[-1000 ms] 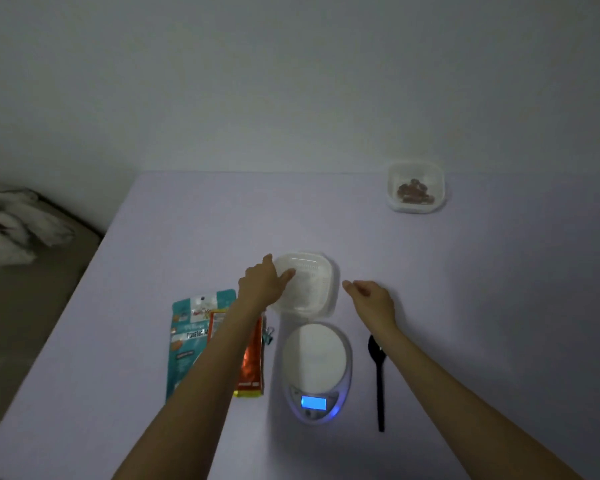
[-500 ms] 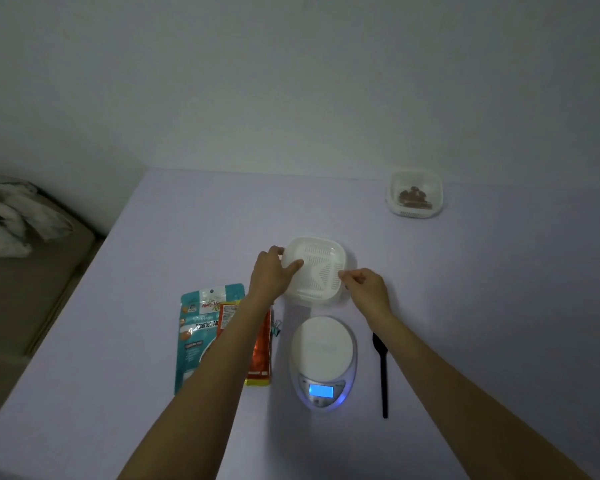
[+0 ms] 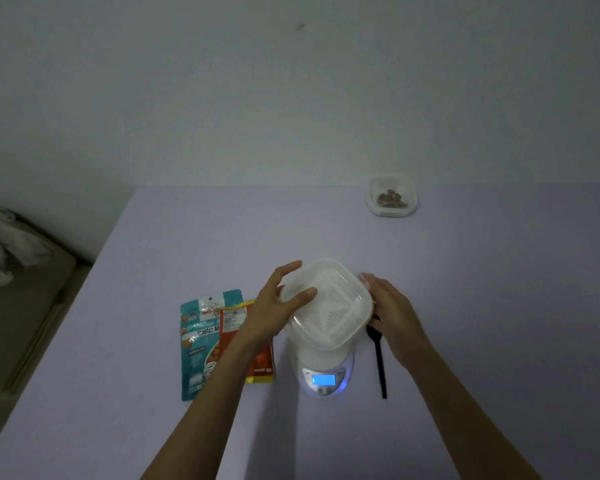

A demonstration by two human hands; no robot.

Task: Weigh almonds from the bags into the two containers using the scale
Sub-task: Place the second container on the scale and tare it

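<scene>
An empty white square container with a slotted insert hangs tilted over the round white scale, whose blue display is lit. My left hand grips its left rim, thumb over the edge. My right hand holds its right side. A teal almond bag and a red-orange bag lie flat left of the scale, partly under my left forearm. A second white container with almonds inside stands at the far right of the table.
A black spoon lies right of the scale, its bowl partly behind my right hand. The pale purple table meets a white wall at the back. Crumpled cloth lies on a low surface beyond the table's left edge.
Both hands took hold of the empty container, lifted it off the table and brought it toward me, over the scale's platform.
</scene>
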